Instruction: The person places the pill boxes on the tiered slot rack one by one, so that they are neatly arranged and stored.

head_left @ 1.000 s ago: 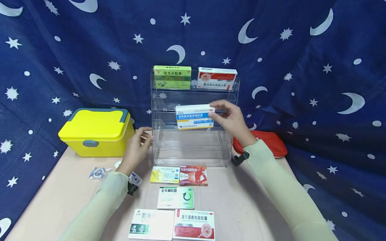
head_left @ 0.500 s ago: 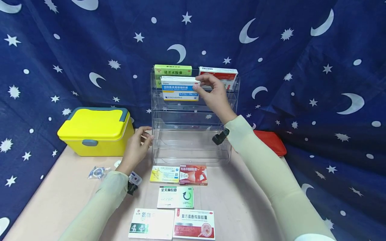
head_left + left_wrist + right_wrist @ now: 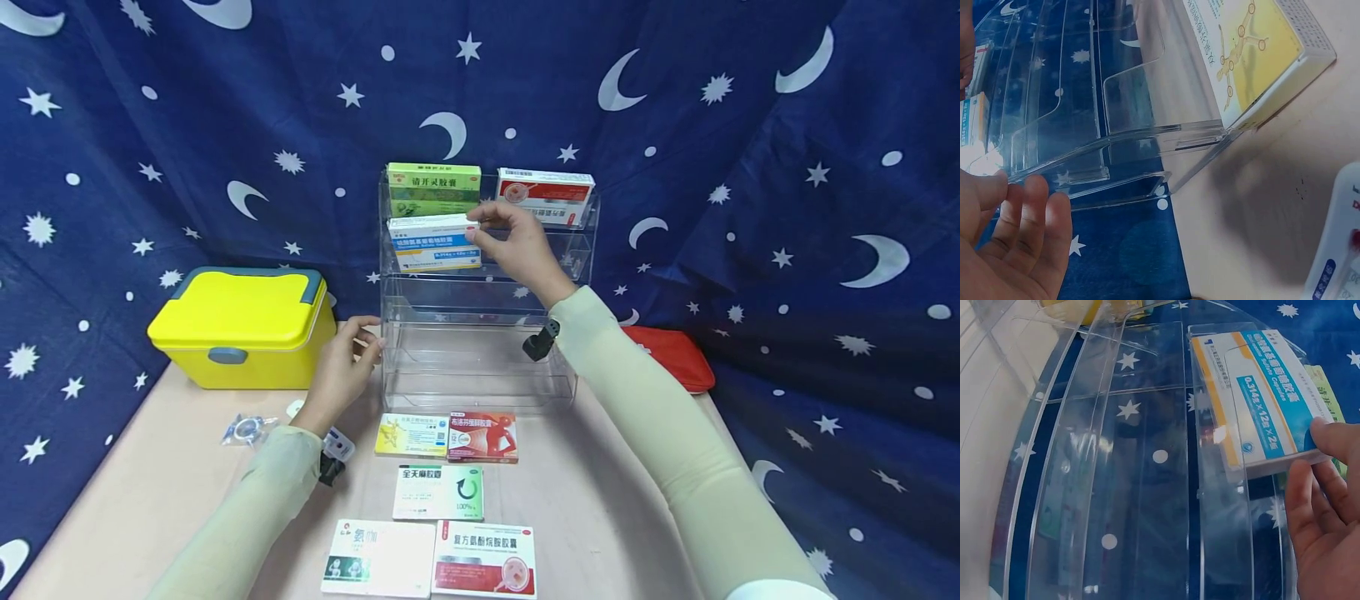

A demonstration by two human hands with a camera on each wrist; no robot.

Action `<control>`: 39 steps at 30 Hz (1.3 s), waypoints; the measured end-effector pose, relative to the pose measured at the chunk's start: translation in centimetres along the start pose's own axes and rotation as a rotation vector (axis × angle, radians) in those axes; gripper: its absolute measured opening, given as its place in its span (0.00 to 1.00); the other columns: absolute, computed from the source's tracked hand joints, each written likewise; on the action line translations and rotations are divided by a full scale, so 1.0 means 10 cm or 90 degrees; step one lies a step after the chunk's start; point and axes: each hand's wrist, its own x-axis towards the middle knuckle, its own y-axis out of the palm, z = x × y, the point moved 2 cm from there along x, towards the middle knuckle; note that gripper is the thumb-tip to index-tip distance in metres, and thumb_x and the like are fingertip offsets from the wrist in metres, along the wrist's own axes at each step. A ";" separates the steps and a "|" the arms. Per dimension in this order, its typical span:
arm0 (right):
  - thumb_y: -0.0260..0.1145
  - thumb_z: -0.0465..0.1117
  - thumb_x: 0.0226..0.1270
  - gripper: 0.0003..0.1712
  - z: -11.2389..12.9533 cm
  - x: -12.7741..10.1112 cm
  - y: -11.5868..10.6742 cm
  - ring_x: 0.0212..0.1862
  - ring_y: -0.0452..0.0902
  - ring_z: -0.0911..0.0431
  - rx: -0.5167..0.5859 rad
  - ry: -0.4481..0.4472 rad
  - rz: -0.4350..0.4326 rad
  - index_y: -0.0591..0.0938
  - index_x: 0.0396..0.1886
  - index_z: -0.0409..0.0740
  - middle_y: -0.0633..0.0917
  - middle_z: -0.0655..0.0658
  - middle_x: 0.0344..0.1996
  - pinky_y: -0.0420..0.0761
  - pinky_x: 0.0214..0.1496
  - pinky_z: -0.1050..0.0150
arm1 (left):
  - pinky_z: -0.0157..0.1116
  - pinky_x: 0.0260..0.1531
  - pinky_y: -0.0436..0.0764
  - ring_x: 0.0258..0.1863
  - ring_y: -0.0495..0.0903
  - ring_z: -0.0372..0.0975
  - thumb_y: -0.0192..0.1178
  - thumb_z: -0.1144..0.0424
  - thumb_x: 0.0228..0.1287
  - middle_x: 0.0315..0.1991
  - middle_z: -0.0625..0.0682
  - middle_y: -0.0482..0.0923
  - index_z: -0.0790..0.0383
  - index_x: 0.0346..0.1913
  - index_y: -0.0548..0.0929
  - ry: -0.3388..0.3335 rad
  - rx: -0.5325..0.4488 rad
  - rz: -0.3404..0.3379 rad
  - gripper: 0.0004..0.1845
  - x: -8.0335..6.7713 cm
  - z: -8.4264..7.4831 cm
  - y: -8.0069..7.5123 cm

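Observation:
My right hand [image 3: 521,248] pinches the right end of a white medicine box [image 3: 437,245] with blue and yellow bands, thumb in front. In the right wrist view, the lower edge of this medicine box [image 3: 1254,400] sits behind the clear lip of a tier. The tier belongs to a clear stepped display rack [image 3: 480,337], second level from the top, left side. At the rack's left side, my left hand [image 3: 347,367] holds its edge with thumb and fingertips. Above, the top tier bears a green medicine box [image 3: 435,192] and a red-and-white medicine box [image 3: 546,198].
Several medicine boxes lie flat before the rack, among them a yellow-and-white box [image 3: 412,435] and a red box [image 3: 483,437]. A yellow lidded case [image 3: 236,329] stands left, a red pouch [image 3: 671,358] right. A small plastic packet [image 3: 247,430] lies near the left forearm.
My right hand has carried the blue-and-white medicine box up and left from the middle of the rack, then slightly down into the second tier. The left hand has stayed at the rack's side.

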 end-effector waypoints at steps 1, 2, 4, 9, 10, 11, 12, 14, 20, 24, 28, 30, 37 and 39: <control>0.73 0.40 0.68 0.12 -0.01 0.00 0.00 0.49 0.82 0.58 0.002 0.004 0.004 0.86 0.49 0.46 0.85 0.51 0.45 0.84 0.44 0.61 | 0.41 0.30 0.81 0.32 0.83 0.48 0.61 0.65 0.75 0.39 0.55 0.81 0.60 0.64 0.75 0.000 0.001 0.000 0.18 0.00 0.00 0.00; 0.73 0.40 0.68 0.12 -0.02 0.00 0.00 0.49 0.82 0.58 0.004 0.008 0.007 0.86 0.50 0.46 0.85 0.51 0.45 0.84 0.43 0.62 | 0.41 0.30 0.81 0.32 0.83 0.48 0.61 0.65 0.75 0.39 0.55 0.81 0.60 0.64 0.75 -0.001 0.001 0.000 0.18 0.00 0.00 0.00; 0.72 0.40 0.68 0.12 -0.03 -0.01 0.00 0.49 0.82 0.58 0.005 0.012 0.010 0.85 0.50 0.46 0.84 0.51 0.46 0.84 0.43 0.62 | 0.40 0.30 0.81 0.32 0.83 0.48 0.60 0.65 0.75 0.39 0.55 0.80 0.59 0.64 0.75 -0.003 0.003 0.001 0.18 0.00 0.00 0.00; 0.72 0.42 0.69 0.13 -0.05 -0.03 -0.01 0.50 0.81 0.58 -0.015 0.013 0.018 0.86 0.51 0.48 0.84 0.53 0.48 0.84 0.47 0.60 | 0.40 0.30 0.81 0.32 0.82 0.48 0.60 0.65 0.75 0.39 0.54 0.80 0.59 0.64 0.75 -0.008 0.006 0.000 0.18 -0.01 0.00 0.01; 0.72 0.43 0.69 0.13 -0.06 -0.04 -0.02 0.51 0.81 0.58 -0.023 0.009 0.018 0.86 0.52 0.49 0.84 0.53 0.49 0.83 0.49 0.59 | 0.40 0.30 0.81 0.33 0.82 0.48 0.60 0.65 0.75 0.39 0.54 0.80 0.59 0.64 0.75 -0.008 0.004 0.000 0.18 -0.01 0.00 0.02; 0.71 0.44 0.70 0.14 -0.06 -0.06 -0.03 0.51 0.80 0.58 -0.033 0.004 0.016 0.86 0.53 0.49 0.83 0.53 0.50 0.82 0.50 0.58 | 0.40 0.30 0.81 0.33 0.82 0.48 0.60 0.65 0.75 0.39 0.54 0.80 0.60 0.64 0.75 -0.006 0.002 0.000 0.18 0.00 0.00 0.02; 0.71 0.44 0.70 0.15 -0.06 -0.09 -0.04 0.52 0.80 0.58 -0.043 0.000 0.012 0.86 0.54 0.50 0.82 0.54 0.52 0.81 0.52 0.58 | 0.40 0.30 0.81 0.33 0.82 0.48 0.60 0.65 0.75 0.39 0.55 0.80 0.60 0.64 0.75 -0.005 0.000 0.000 0.18 0.00 0.00 0.02; 0.70 0.45 0.71 0.15 -0.05 -0.18 -0.08 0.52 0.79 0.58 -0.058 -0.017 -0.007 0.86 0.55 0.50 0.81 0.54 0.55 0.80 0.51 0.57 | 0.39 0.30 0.82 0.33 0.82 0.48 0.61 0.65 0.75 0.39 0.55 0.80 0.60 0.64 0.76 -0.002 -0.002 0.001 0.18 0.00 0.00 0.03; 0.70 0.43 0.72 0.11 -0.10 -0.75 -0.13 0.46 0.79 0.56 -0.014 -0.047 -0.032 0.86 0.50 0.45 0.83 0.51 0.48 0.79 0.40 0.56 | 0.40 0.32 0.82 0.34 0.81 0.48 0.60 0.65 0.75 0.40 0.55 0.80 0.60 0.64 0.75 -0.007 -0.010 0.009 0.18 0.00 -0.01 0.03; 0.70 0.40 0.71 0.07 -0.33 -1.31 -0.06 0.41 0.80 0.56 -0.001 0.006 0.052 0.87 0.46 0.46 0.86 0.51 0.40 0.80 0.38 0.59 | 0.40 0.32 0.82 0.34 0.81 0.46 0.60 0.64 0.75 0.40 0.54 0.79 0.59 0.64 0.75 -0.016 -0.011 0.009 0.18 -0.01 -0.01 0.01; 0.71 0.37 0.69 0.08 -0.66 -1.86 0.04 0.41 0.81 0.58 -0.041 0.037 0.164 0.88 0.46 0.48 0.87 0.53 0.41 0.82 0.38 0.60 | 0.40 0.31 0.83 0.33 0.81 0.45 0.60 0.65 0.75 0.40 0.54 0.79 0.59 0.64 0.75 -0.012 -0.002 0.004 0.18 -0.02 -0.01 0.01; 0.71 0.36 0.68 0.10 -0.78 -2.10 0.09 0.42 0.81 0.57 -0.071 0.021 0.216 0.87 0.48 0.48 0.86 0.52 0.43 0.82 0.40 0.60 | 0.40 0.31 0.83 0.32 0.81 0.45 0.60 0.64 0.75 0.39 0.54 0.79 0.60 0.64 0.76 -0.009 0.000 0.000 0.18 -0.02 0.00 0.01; 0.76 0.40 0.64 0.21 -0.98 -2.56 0.19 0.41 0.78 0.57 -0.165 -0.010 0.265 0.86 0.56 0.46 0.80 0.47 0.56 0.81 0.44 0.60 | 0.39 0.31 0.83 0.32 0.81 0.44 0.60 0.64 0.75 0.39 0.54 0.80 0.60 0.64 0.75 -0.003 0.007 0.005 0.18 -0.02 0.00 0.03; 0.78 0.45 0.61 0.26 -1.00 -2.60 0.23 0.49 0.78 0.56 -0.188 -0.002 0.275 0.85 0.59 0.48 0.78 0.47 0.59 0.80 0.53 0.56 | 0.39 0.31 0.83 0.32 0.80 0.44 0.60 0.64 0.75 0.39 0.54 0.80 0.60 0.64 0.75 -0.001 0.008 0.004 0.18 -0.01 0.00 0.03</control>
